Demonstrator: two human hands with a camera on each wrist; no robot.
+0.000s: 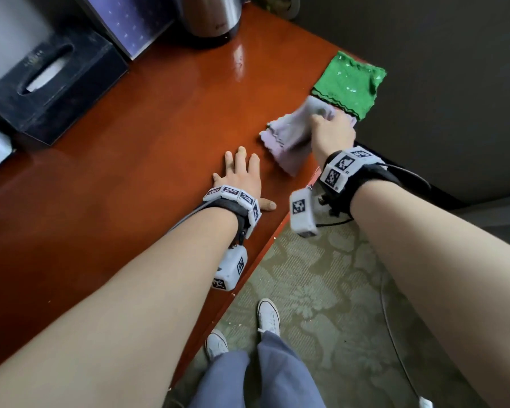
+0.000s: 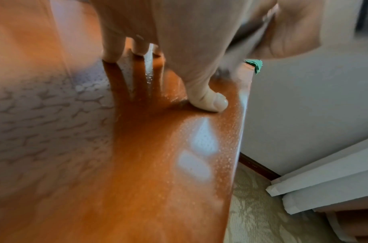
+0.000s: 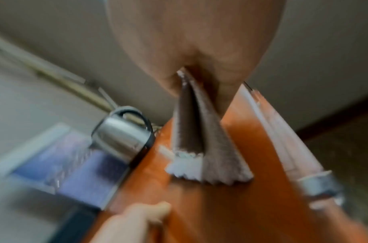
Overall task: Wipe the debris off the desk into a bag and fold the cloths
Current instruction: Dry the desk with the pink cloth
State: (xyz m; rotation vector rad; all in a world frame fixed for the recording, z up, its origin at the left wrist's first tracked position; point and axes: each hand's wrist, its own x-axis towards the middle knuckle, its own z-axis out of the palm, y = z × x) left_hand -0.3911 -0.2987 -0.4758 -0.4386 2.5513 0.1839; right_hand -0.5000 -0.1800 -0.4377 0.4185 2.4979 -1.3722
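The right hand [image 1: 331, 134] is clamped on the pale lilac cloth [image 1: 289, 139]: its fingers are curled round a bunch of the fabric near the far right edge of the bench [image 1: 159, 119]. From this grip the cloth hangs and trails down toward the left and toward the person, and its scalloped free edge lies on the wood. In the right wrist view, which is blurred, the cloth falls from the hand in two folds and the lower hem touches the surface.

The left hand [image 1: 242, 175] lies flat on the bench with its fingers straight and spread, holding nothing. It is just beside the trailing end of the lilac cloth, on the left of it, but not touching it. So the free end of the cloth points toward the left hand, and this hand is the nearer one to take or press that end.

The green cloth [image 1: 349, 83] lies already folded at the far right corner, just behind the right hand, and the lilac cloth seems to overlap its near edge a little.

I judge that the folding of the lilac cloth is the step in hand. The long axis of the cloth runs diagonally from the right hand down to the left, so the next move probably needs the left hand to hold the low end while the right one lays the upper part over it.

No bag and no debris are visible in these views.
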